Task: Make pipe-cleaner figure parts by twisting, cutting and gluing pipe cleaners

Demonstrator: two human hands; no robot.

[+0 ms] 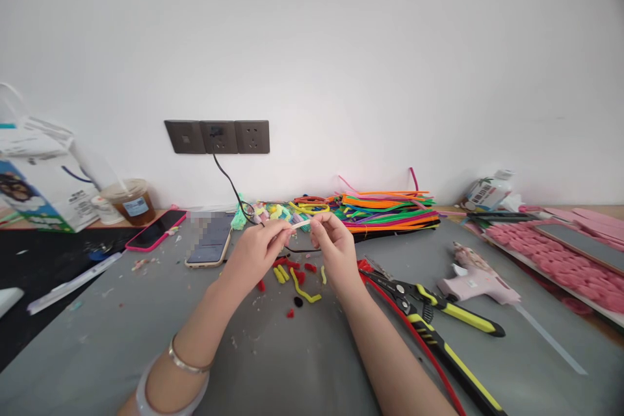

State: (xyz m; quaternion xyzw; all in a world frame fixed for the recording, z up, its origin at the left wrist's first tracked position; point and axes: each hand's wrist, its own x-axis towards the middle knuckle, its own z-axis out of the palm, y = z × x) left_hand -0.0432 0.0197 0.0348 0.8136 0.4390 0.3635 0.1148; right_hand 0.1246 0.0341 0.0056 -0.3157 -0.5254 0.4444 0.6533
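In the head view, the left hand [260, 246] and the right hand [337, 248] each had thumb and fingers pinched closed on a short pale strip [301, 224], perhaps a cut stick, too small to tell, held above the grey mat [292, 370]. Yellow pieces [281, 274] lay below; pliers [470, 318] lay beside the right forearm, near a glue gun [475, 285].

Looks forward and down from the person's head, over a grey tabletop [292, 354] in the lower half of the frame. Squarely faces a pale wall [341, 65] filling the upper half. Sits near enough to catch left hand [258, 247] and right hand [336, 250] just below the centre.
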